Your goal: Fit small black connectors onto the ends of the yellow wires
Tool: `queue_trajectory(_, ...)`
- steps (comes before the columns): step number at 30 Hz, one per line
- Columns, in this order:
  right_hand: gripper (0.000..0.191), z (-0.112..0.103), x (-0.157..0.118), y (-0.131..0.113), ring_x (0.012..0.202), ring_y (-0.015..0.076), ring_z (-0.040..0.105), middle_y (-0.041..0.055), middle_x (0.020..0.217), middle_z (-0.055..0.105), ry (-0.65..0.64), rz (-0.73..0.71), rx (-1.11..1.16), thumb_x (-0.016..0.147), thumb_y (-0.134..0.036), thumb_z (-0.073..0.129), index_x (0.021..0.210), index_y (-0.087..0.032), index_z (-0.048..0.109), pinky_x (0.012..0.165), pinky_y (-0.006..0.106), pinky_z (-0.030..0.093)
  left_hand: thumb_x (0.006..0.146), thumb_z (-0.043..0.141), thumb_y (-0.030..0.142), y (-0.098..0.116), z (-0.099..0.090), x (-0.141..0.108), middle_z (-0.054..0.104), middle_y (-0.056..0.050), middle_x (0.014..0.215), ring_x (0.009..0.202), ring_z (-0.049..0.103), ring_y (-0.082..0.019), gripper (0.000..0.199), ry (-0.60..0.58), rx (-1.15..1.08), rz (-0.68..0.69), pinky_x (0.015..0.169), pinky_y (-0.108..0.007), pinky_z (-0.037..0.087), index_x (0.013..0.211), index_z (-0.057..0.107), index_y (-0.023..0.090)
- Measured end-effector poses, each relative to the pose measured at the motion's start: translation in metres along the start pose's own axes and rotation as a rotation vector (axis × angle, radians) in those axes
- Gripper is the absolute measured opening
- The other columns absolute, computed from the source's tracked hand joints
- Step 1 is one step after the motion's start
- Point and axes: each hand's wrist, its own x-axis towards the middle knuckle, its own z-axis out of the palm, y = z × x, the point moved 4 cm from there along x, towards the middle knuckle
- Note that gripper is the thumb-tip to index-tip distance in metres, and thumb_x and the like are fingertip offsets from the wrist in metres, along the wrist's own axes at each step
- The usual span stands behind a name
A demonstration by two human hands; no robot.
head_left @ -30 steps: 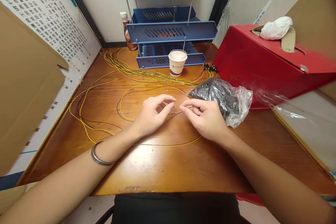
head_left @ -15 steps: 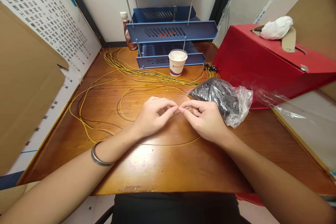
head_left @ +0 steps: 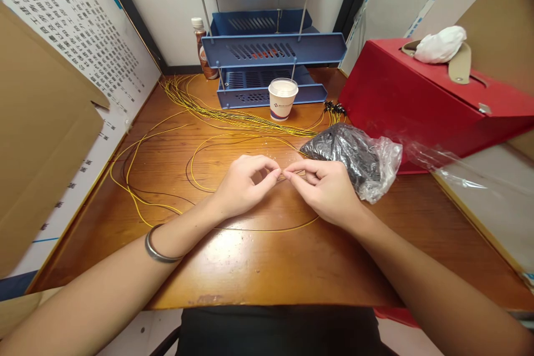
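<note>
My left hand (head_left: 249, 184) and my right hand (head_left: 327, 186) meet almost fingertip to fingertip over the middle of the wooden table (head_left: 258, 272). Thumb and forefinger are pinched together on each. A thin wire seems to run between and behind the fingers; its ends are too small to make out. Around the hands lies a loop of yellow and dark wire (head_left: 267, 230), which passes under my left wrist and up to my right hand. A silver bangle (head_left: 156, 250) sits on my left forearm.
Behind the hands lie a bundle of yellow wires (head_left: 233, 118), a paper cup (head_left: 282, 101) and a blue tray rack (head_left: 271, 50). A brown bottle (head_left: 205, 55) stands back left. To the right are a plastic bag of black parts (head_left: 348, 153) and a red box (head_left: 409, 100).
My left fingertips have drawn back slightly to the left, leaving a small gap between the two pinches. My right hand has hardly moved.
</note>
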Motion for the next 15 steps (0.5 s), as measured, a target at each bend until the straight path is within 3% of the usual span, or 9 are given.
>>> queue_trajectory(7,0.022,0.0011,-0.0006,0.0005,0.048,0.0081,0.026,-0.0068,0.048,0.038,-0.021,-0.019,-0.001,0.086,-0.024,0.063,0.082,-0.015,0.083,0.053,0.027,0.026,0.094,0.062,0.025,0.0002,-0.0002,0.0005,0.076,-0.002,0.078,0.069,0.066,-0.014,0.016,-0.017,-0.012,-0.023,0.072,-0.028,0.048,0.084,0.072,0.017)
queue_trajectory(15,0.022,0.0015,-0.0001,-0.0001,0.049,0.0089,0.026,-0.008,0.049,0.031,-0.072,-0.019,-0.03,0.089,-0.025,0.06,0.082,-0.016,0.079,0.055,0.027,0.027,0.094,0.061,0.028,-0.0019,0.0016,0.0005,0.076,-0.002,0.076,0.068,0.065,-0.014,0.018,-0.03,-0.017,-0.045,0.074,-0.028,0.049,0.082,0.071,0.017)
